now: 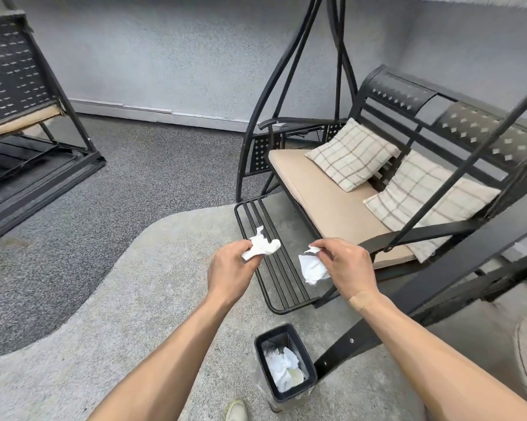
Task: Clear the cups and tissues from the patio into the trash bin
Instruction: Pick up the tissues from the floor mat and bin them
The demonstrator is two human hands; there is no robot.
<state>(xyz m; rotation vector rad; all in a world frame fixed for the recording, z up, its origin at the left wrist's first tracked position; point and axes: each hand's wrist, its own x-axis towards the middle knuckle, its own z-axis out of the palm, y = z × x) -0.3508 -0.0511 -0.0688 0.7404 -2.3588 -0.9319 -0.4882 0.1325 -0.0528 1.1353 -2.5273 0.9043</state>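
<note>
My left hand (232, 265) is closed around a crumpled white tissue (263, 246) that sticks out past the fingers. My right hand (348, 265) pinches a second white tissue (312, 268) by its top, and the tissue hangs down from the fingertips. Both hands are held out at about the same height over the black footrest of the swing. The black rectangular trash bin (304, 352) stands on the floor below and between my forearms. It has a clear liner and holds crumpled white tissues (282, 369).
A black metal swing bench (402, 95) with a beige cushion (323, 196) and two plaid pillows (350, 153) fills the right side; its slatted footrest (271, 284) lies under my hands. Another black metal bench (16, 86) stands at far left. A light grey rug (119, 314) covers the floor.
</note>
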